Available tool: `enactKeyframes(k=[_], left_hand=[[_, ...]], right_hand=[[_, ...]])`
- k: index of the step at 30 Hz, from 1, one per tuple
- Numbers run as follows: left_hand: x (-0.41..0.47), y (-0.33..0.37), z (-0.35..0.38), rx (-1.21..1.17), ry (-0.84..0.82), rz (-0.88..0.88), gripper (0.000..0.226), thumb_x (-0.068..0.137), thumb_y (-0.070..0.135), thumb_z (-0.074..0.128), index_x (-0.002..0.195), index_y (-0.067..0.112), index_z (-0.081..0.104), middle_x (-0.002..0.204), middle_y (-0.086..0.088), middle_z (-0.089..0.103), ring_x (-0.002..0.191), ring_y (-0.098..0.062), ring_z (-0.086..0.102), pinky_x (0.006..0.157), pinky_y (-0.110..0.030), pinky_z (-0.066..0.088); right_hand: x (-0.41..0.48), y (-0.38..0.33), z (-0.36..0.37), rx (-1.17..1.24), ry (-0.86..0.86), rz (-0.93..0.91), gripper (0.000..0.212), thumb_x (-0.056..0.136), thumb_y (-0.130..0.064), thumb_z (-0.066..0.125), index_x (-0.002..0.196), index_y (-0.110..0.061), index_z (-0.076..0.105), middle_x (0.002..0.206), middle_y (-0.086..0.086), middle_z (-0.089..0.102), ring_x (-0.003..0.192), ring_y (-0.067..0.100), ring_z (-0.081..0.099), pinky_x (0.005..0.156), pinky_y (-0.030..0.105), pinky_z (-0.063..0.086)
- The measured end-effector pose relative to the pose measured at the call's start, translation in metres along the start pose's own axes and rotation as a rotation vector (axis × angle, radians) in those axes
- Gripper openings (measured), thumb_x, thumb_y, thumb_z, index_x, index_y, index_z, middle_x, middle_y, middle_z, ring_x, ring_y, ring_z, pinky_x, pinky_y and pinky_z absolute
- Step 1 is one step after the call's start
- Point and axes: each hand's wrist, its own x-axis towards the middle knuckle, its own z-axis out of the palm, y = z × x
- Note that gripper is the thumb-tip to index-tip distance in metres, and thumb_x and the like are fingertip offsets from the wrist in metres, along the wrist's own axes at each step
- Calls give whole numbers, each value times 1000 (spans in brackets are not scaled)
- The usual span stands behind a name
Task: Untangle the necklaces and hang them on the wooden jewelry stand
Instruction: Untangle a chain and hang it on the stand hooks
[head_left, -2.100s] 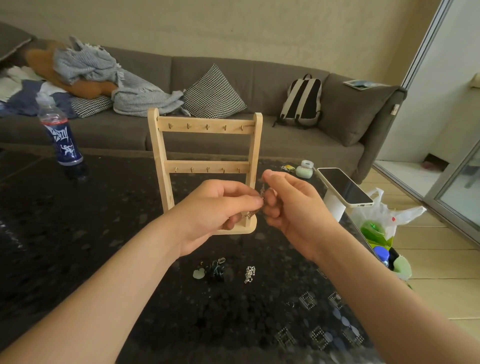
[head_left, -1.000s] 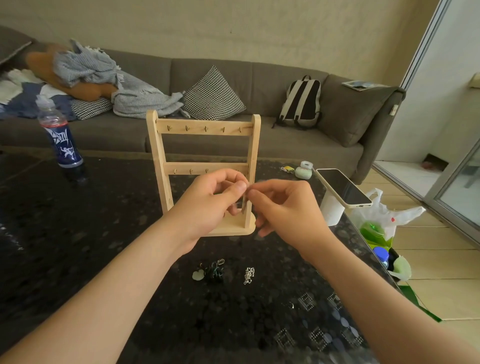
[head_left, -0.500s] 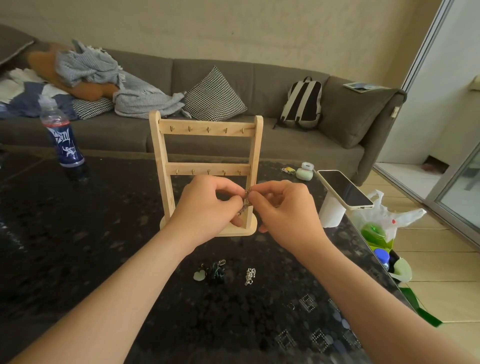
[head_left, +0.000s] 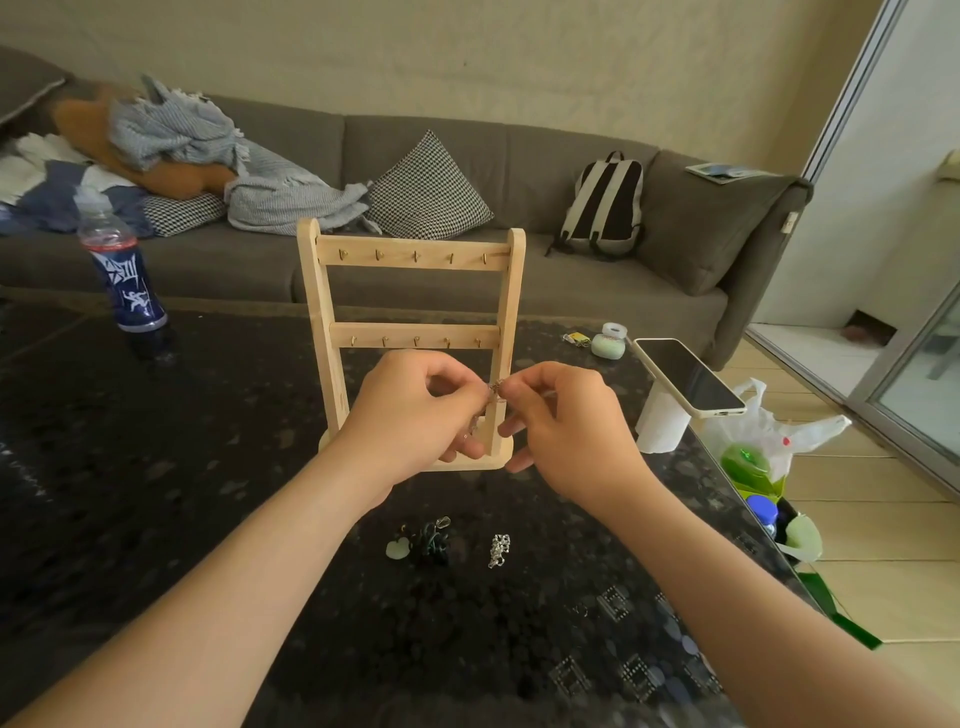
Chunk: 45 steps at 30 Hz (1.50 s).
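Necklace (head_left: 496, 391) is held in the air between the left hand (head_left: 415, 415) and the right hand (head_left: 566, 426), just in front of the right post of the stand (head_left: 415, 260). Each grip is closed to a tight pinch of thumb and forefinger on the chain. Since two seconds ago the fingers are shifted only a little along the chain, and the hooks (head_left: 415, 255) are left bare. It is judged that the knot is not yet opened and no hanging is begun. A dark bundle (head_left: 431, 540) and a silver piece (head_left: 500, 550) are seen near each other on the worktop (head_left: 156, 467), close to the person, not yet taken.

The black speckled worktop also carries a bottle (head_left: 122, 270) at the far left and a phone (head_left: 685, 376) at the right edge. Behind, a grey sofa (head_left: 571, 291) is seen with a backpack (head_left: 605, 202) on it.
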Motion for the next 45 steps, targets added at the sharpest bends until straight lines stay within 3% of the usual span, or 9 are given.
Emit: enactKeyframes(k=[5, 9, 14, 21, 27, 32, 37, 42, 45], left_hand=[[1, -3, 4, 102, 59, 62, 2, 105, 24, 65, 104, 23, 67, 97, 5, 70, 66, -8, 77, 60, -28, 64], [1, -4, 7, 199, 10, 128, 5, 106, 26, 61, 106, 21, 62, 97, 2, 69, 69, -10, 77, 63, -33, 67], [-1, 1, 9, 192, -93, 101, 4, 104, 25, 66, 107, 23, 64, 99, 3, 69, 69, -14, 78, 65, -37, 68], [-4, 13, -4, -203, -178, -116, 12, 109, 25, 58, 107, 18, 68, 109, -7, 73, 78, -27, 81, 81, -52, 67], [-6, 12, -4, -280, -238, -167, 25, 109, 37, 57, 117, 19, 74, 113, -7, 77, 85, -28, 82, 84, -51, 67], [-5, 8, -3, -267, -202, -95, 19, 106, 29, 64, 116, 19, 77, 111, -3, 80, 91, -21, 81, 86, -48, 67], [1, 5, -2, -328, -150, -139, 17, 105, 30, 66, 109, 20, 78, 104, -2, 80, 96, -18, 79, 87, -44, 66], [2, 3, 1, -386, -150, -144, 31, 111, 33, 55, 101, 11, 75, 84, 5, 75, 91, -17, 77, 89, -40, 63], [2, 2, 1, -348, -161, -123, 34, 112, 33, 52, 107, 6, 72, 91, -2, 74, 89, -16, 77, 89, -39, 64]], right_hand=[[-2, -1, -1, -69, -94, -14, 16, 111, -23, 52, 102, -21, 64, 106, 5, 69, 77, 16, 75, 53, 19, 57], [-1, -1, 5, 308, -144, 112, 23, 113, -25, 48, 113, -11, 66, 111, 7, 69, 89, 12, 76, 64, 33, 64], [5, 7, 6, 487, -161, 249, 32, 109, -25, 43, 118, -7, 69, 127, 20, 65, 103, 28, 67, 61, 31, 57], [7, 8, -1, 487, -160, 150, 32, 112, -23, 46, 109, -9, 74, 110, 17, 73, 92, 23, 64, 74, 41, 56], [6, 7, -2, 363, -150, 116, 35, 113, -27, 43, 110, -15, 75, 110, 10, 76, 99, 24, 68, 73, 37, 60], [4, 7, -3, 349, -160, 97, 38, 115, -32, 43, 111, -14, 75, 102, 5, 75, 95, 20, 68, 72, 33, 57], [5, 11, -2, 385, -173, 123, 48, 111, -48, 45, 114, -10, 75, 120, 22, 70, 109, 37, 69, 90, 53, 62], [5, 6, 0, 569, -176, 211, 45, 111, -48, 47, 91, -16, 70, 87, 0, 67, 90, 21, 64, 84, 42, 52], [3, 1, -2, 661, -177, 232, 48, 111, -49, 48, 80, -19, 69, 81, -1, 68, 83, 19, 65, 84, 40, 51]])
